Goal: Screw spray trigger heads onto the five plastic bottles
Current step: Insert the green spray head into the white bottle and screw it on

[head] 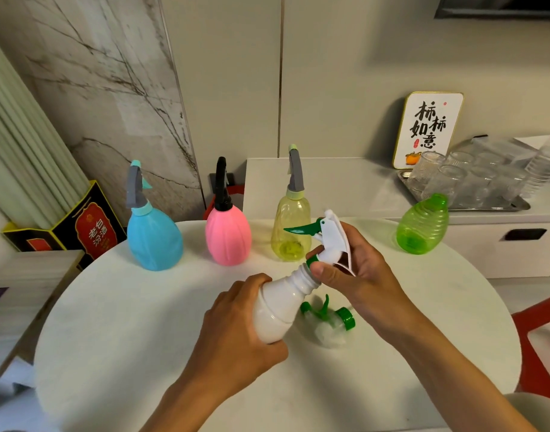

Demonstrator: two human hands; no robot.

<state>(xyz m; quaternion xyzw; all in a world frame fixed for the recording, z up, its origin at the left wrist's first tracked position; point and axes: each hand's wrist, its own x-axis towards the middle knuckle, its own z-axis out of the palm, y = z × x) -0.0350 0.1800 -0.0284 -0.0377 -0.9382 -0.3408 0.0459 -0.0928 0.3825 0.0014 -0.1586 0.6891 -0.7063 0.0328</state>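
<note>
While tilting over round table (111,338): white bottle (280,310), being gripped by left hand (236,332) | white-green trigger head (330,236) at its neck, being pinched by right hand (358,269) | spare green trigger head (326,319) lying beneath | blue (153,241), pink (227,238), yellow (291,229) bottles standing capped behind | green bottle (422,226) standing uncapped.

Single head-worn view, wide-angle, looking forward and down from above the near edge of a round white table (117,338). Lens distortion bends the table rim and the wall lines at the edges. Both forearms enter from the bottom, the left hand (236,332) and right hand (361,269) close under the camera at frame centre. The far side of the table sits mid-frame, with a row of bottles there, blue bottle (153,238) at far left, green bottle (422,227) at far right. Beyond it the wall and a counter (345,182) fill the top half. Floor-level clutter shows at left and right edges. No second view to overlap.
</note>
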